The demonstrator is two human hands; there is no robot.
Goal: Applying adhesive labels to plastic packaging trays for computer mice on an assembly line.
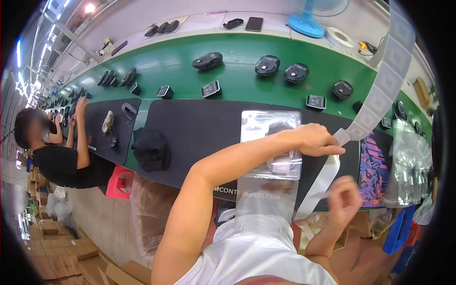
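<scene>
Clear plastic is forming one boxy clamshell (256, 124); the worker's left hand (317, 141) is pinching one glossy label strip (380, 90); the blurred right hand (344, 200) is hanging half-curled, its hold unclear.

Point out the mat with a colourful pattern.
The purple patterned mat, right of the right hand; the large central mat and the left mat are mainly black.

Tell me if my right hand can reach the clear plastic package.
Probably yes, but not freely: the white strip hangs between the right hand and the clear plastic package, while the left forearm crosses over the package. Its lower right corner looks uncovered.
</scene>
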